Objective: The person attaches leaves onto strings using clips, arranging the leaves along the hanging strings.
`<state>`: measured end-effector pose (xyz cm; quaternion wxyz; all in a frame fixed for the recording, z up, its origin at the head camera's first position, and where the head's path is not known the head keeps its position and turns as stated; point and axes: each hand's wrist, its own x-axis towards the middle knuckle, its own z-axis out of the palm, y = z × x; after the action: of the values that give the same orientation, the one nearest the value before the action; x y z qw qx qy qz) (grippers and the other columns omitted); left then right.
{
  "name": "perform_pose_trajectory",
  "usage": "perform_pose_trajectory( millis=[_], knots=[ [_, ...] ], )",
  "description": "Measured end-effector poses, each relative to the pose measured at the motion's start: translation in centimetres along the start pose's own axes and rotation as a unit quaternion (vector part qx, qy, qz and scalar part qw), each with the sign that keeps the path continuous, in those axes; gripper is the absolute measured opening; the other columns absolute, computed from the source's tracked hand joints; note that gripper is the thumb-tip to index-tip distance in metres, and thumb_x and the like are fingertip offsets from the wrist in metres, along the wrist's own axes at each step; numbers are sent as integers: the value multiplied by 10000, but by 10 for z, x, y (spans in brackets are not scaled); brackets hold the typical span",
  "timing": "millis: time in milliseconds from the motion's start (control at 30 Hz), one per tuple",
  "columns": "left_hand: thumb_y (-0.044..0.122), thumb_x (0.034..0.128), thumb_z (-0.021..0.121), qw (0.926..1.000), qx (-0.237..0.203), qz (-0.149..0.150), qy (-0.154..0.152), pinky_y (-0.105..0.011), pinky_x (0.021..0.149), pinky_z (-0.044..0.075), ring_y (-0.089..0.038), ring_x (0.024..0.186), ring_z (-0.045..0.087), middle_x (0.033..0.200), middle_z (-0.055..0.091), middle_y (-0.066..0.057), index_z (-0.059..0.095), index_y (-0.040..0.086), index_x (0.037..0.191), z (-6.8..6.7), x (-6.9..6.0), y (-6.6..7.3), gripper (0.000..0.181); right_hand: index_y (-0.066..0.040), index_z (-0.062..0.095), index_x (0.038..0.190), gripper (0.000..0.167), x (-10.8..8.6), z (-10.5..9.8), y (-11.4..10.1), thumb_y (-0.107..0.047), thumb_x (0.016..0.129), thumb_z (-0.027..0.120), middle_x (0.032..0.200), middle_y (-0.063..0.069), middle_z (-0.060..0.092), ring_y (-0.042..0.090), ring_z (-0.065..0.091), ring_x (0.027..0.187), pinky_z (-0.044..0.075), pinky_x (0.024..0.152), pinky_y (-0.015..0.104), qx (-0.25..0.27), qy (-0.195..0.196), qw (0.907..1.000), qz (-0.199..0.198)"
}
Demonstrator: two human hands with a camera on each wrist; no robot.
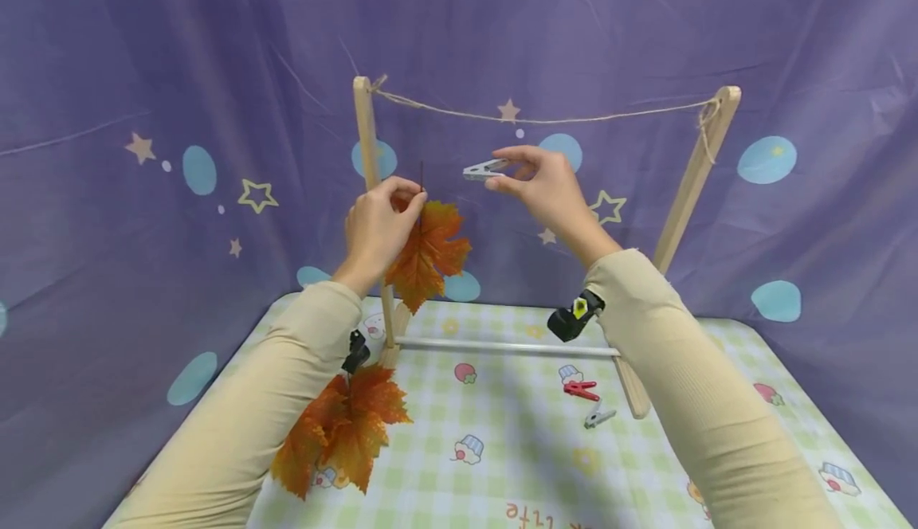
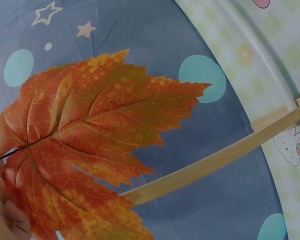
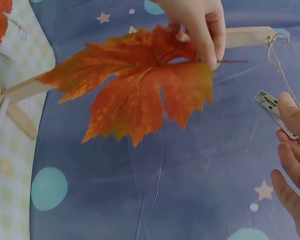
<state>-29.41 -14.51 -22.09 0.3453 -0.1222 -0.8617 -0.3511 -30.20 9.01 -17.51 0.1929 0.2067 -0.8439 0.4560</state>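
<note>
An orange-red artificial maple leaf (image 1: 429,254) hangs from my left hand (image 1: 380,222), which pinches its thin dark stem between thumb and fingers. In the left wrist view the leaf (image 2: 90,120) fills much of the picture, and only part of the hand shows. My right hand (image 1: 541,182) pinches a pale grey clothespin (image 1: 484,169) by its handle end, its nose pointing left toward the leaf stem. Leaf and clothespin are apart. Both hands are below a sagging twine line (image 1: 545,121), touching neither it nor each other.
Wooden posts (image 1: 692,182) hold the twine, joined low by a white rod (image 1: 502,346). More maple leaves (image 1: 351,425) lie at the table's left. A red clothespin (image 1: 581,390) and another grey clothespin (image 1: 598,416) lie near the right post's foot on the checked tablecloth (image 1: 531,449). A purple curtain (image 1: 237,51) hangs behind.
</note>
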Motion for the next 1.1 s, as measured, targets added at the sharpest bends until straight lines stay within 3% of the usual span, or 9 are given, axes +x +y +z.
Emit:
perform_pose_trajectory(
  millis=[100,300,433,567,667,1100],
  knots=[
    [328,966,663,10000,27,-68,-30,-382,677,448,-197,722,606,959,736,9,727,143,1070,-3,0,2,221,-169,686,1268,426,6,4,-8,-265,864,783,1033,63,666,180,582,822,449,677,313,60,129,9997,-212],
    [302,962,672,9999,46,-97,15,-385,677,445,-205,709,603,948,738,-1,728,135,1063,-6,1,5,203,-106,697,1246,406,16,13,-25,-201,861,783,1201,39,653,170,580,810,450,686,281,-123,478,9934,-1034],
    [297,959,676,10000,72,-59,18,-381,670,447,-202,697,602,945,740,-2,729,132,1061,-9,1,5,201,-72,709,1214,387,25,18,-36,-185,853,788,1125,70,687,191,608,816,416,952,205,-168,807,9875,-1340],
    [311,966,665,9999,139,-65,-73,-374,667,450,-196,701,602,953,740,2,727,136,1069,-13,-2,4,212,-60,720,1189,363,32,23,-44,-173,851,791,1059,84,689,181,616,802,422,929,178,-38,1090,9844,-1384],
    [318,965,666,9998,165,-94,-95,-375,665,450,-195,709,603,948,737,8,725,143,1067,-14,-3,5,211,-69,727,1184,345,35,26,-49,-175,860,785,1048,79,679,152,614,817,468,709,226,59,1176,9843,-1312],
    [294,966,665,9998,-112,-132,-88,-398,726,465,-202,724,623,942,739,-16,725,119,1065,-11,-1,8,209,-80,749,1148,327,58,20,-68,-230,860,778,954,56,675,132,584,754,437,685,184,-459,1416,9801,-1312]
  ],
)
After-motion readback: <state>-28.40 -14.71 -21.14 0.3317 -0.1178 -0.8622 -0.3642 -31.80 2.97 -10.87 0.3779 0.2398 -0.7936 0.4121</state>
